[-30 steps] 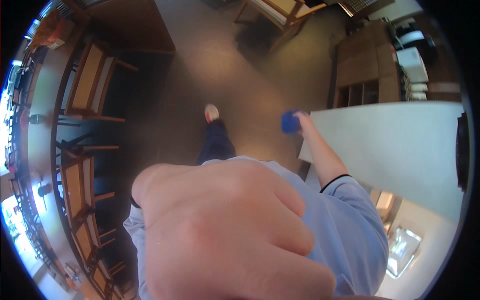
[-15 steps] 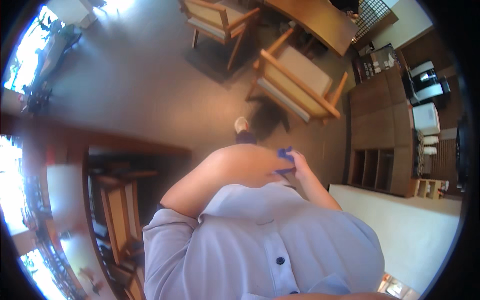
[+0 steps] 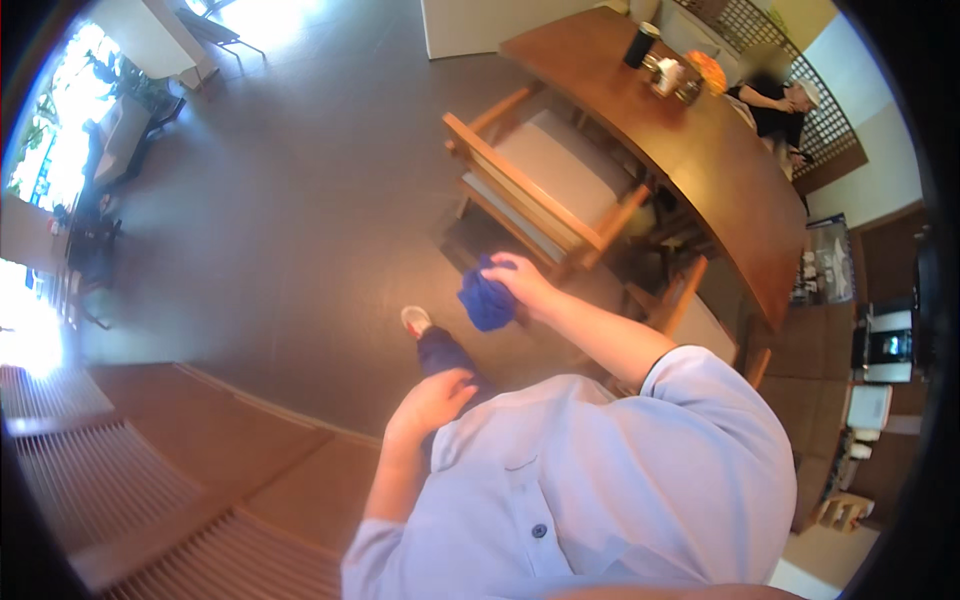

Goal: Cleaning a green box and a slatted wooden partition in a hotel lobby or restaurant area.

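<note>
Right hand [image 3: 520, 283] pinches bunched blue cloth [image 3: 487, 301], held above floor [image 3: 280, 220], on near side of wooden armchair [image 3: 560, 170]. Left hand [image 3: 432, 403] beside shirt front [image 3: 620, 460], fingers bent; cannot tell whether closed. Wooden table [image 3: 725, 190] beyond armchair, far right, bears dark cylinder [image 3: 642, 46].
</note>
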Motion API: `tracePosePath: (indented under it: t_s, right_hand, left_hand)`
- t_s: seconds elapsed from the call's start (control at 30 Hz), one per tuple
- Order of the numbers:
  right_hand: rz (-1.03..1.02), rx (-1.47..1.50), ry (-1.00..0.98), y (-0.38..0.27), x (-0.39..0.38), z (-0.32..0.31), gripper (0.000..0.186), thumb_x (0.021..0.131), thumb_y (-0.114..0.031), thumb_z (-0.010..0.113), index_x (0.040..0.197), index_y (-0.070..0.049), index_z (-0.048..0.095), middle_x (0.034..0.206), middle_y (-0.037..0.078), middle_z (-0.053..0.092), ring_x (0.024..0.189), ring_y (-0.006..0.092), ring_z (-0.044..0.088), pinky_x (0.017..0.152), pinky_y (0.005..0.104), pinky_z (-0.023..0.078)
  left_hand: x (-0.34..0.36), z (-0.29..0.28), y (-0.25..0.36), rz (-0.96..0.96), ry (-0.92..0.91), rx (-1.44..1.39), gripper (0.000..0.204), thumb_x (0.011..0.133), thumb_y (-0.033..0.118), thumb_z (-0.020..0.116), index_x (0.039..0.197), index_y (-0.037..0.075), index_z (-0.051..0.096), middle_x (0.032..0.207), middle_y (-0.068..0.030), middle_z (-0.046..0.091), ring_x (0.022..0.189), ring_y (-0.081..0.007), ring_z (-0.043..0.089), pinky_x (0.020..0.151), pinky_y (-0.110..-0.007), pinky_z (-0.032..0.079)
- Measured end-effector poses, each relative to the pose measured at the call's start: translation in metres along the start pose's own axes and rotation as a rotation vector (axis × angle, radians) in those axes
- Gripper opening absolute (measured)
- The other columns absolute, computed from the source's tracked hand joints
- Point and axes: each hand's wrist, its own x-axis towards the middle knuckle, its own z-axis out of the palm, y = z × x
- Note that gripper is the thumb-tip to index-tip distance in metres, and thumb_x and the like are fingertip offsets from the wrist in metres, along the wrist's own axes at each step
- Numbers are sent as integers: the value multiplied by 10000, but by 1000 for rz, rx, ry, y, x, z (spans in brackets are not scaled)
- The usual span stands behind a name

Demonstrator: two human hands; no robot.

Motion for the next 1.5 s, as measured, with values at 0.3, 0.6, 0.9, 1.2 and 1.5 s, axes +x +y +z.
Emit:
tracePosePath:
  t_s: [0.3,0.6,0.9,1.2,1.5]
  right_hand:
    - [-4,-157,164,-182,350,122,260,885,-282,760,989,-53,695,914,38,680,854,133,623,784,295,499]
    - [6,-44,444,-309,714,126,212,871,-224,774,946,-38,708,909,66,700,841,144,648,749,292,513]
    - [-126,-243,205,-605,1216,300,291,850,-287,794,1012,-50,742,941,93,731,893,169,666,822,318,524]
    - [-241,-510,546,-761,1664,291,298,824,-307,770,975,-50,757,999,137,730,951,279,697,849,365,534]
    - [8,164,958,-876,1919,139,339,817,-252,784,1012,23,743,930,148,748,834,237,692,808,354,539]
  left_hand:
    - [194,-370,-150,-302,-33,266,367,940,262,626,1234,44,653,1138,-216,699,1067,-362,670,900,-427,526]
    - [560,-790,-150,-97,-9,268,388,960,278,602,1269,44,627,1144,-223,688,1062,-376,658,914,-440,522]
    - [837,-1142,-335,-434,-142,357,425,938,337,610,1266,69,645,1218,-217,671,1153,-385,627,966,-459,496]
    - [1228,-1516,-343,-344,-71,437,384,908,337,556,1041,10,709,1055,-275,680,1062,-453,628,926,-500,496]
    - [1739,-1789,-157,-33,-555,-107,356,971,264,659,1213,3,663,1037,-106,726,949,-199,681,819,-338,537]
